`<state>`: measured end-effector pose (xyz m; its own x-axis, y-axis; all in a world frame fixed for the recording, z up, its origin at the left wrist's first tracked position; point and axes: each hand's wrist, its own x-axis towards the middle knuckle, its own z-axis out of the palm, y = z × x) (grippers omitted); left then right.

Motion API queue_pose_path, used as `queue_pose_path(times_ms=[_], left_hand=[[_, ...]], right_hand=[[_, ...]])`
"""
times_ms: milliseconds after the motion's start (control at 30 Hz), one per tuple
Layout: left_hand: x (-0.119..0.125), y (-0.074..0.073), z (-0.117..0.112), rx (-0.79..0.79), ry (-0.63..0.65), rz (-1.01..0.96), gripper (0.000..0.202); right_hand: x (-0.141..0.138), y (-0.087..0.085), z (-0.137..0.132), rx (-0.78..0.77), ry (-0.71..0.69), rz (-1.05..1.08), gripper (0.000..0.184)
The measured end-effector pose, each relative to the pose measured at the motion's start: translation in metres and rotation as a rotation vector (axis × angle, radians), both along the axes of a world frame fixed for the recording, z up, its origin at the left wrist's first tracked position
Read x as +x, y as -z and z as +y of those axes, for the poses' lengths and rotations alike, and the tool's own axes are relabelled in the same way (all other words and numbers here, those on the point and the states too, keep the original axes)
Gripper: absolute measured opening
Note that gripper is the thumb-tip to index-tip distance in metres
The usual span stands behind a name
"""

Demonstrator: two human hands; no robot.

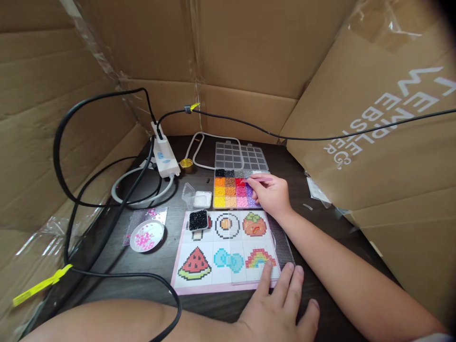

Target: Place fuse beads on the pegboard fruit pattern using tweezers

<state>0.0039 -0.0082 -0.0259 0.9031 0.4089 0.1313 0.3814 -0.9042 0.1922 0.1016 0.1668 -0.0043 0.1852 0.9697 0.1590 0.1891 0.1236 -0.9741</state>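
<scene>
Pink tweezers (262, 179) are pinched in my right hand (272, 194), their tip over the red beads of a sorted bead box (219, 205). The box's clear compartmented lid (233, 156) is folded back behind it. My left hand (281, 299) lies palm down with fingers spread, fingertips at the lower right edge of a pattern sheet (221, 243). Pixel pictures on the sheet include a watermelon, an egg and a rainbow. A clear pegboard (254, 273) covers the sheet's right part. A small tub of black beads (198, 220) stands on the sheet's upper left.
Left of the sheet, a white dish (162, 235) with pink beads rests partly on another pegboard (161, 213). An open white-filled case (203, 199), a gold tin (186, 165) and a power strip (166, 159) stand behind. Black cables (121, 204) loop at left; cardboard walls (245, 52) surround the table.
</scene>
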Motion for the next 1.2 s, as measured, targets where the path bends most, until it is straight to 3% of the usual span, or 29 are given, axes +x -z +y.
queue_pose_path(times_ms=[200, 1200], left_hand=[[0.0, -0.003, 0.001, -0.011, -0.006, 0.018, 0.045], [-0.001, 0.002, -0.003, 0.004, -0.011, 0.008, 0.048]], right_hand=[[0.001, 0.004, 0.003, 0.066, 0.028, -0.088, 0.025], [-0.002, -0.007, -0.001, 0.045, 0.049, -0.021, 0.02]])
